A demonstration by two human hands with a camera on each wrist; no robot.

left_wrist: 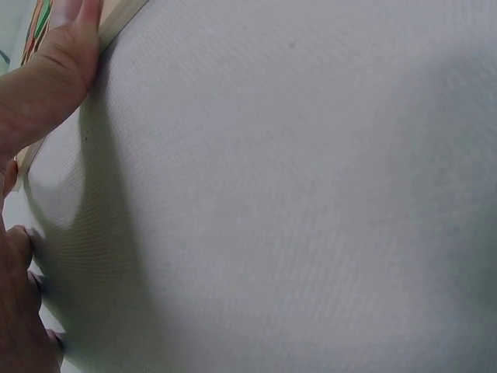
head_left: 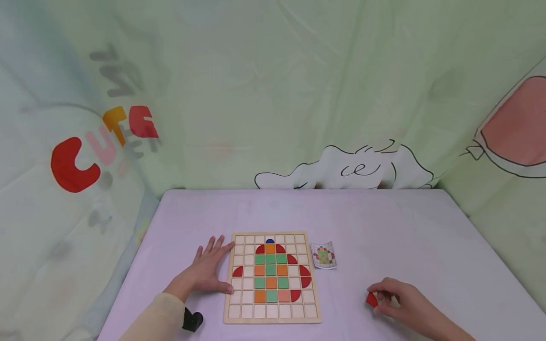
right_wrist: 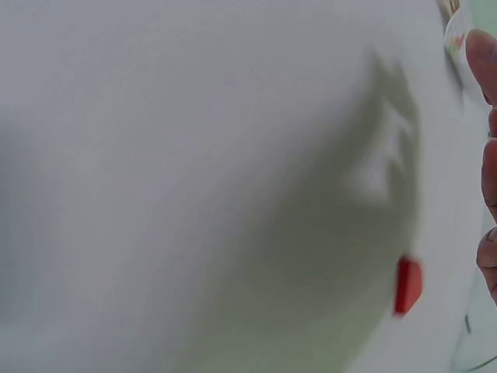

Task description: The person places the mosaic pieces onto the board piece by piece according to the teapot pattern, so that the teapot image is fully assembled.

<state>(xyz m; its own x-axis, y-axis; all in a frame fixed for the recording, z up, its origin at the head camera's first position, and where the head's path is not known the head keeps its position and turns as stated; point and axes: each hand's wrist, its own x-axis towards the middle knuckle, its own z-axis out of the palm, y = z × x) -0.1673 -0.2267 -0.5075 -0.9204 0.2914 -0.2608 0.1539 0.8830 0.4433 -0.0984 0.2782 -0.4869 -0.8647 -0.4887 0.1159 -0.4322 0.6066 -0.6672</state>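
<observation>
A wooden grid board [head_left: 253,311] lies on the table with coloured tiles in its squares: green, orange and pink squares, red quarter-circles and a blue piece. My left hand [head_left: 206,267] rests at its left side with fingers spread. The left wrist view shows the thumb [left_wrist: 58,70] touching the board's edge [left_wrist: 120,15]. Off to the right of the board, my right hand [head_left: 398,300] pinches a red tile [head_left: 372,300] between thumb and forefinger. The right wrist view shows a red piece [right_wrist: 408,286] near the fingers; I cannot tell whether it is the same one.
A small pattern card [head_left: 324,255] with a printed coloured design lies against the board's right side. Near the left forearm is a black object [head_left: 193,320], partly hidden by the sleeve. Printed curtains [head_left: 256,94] stand behind the table and on both sides.
</observation>
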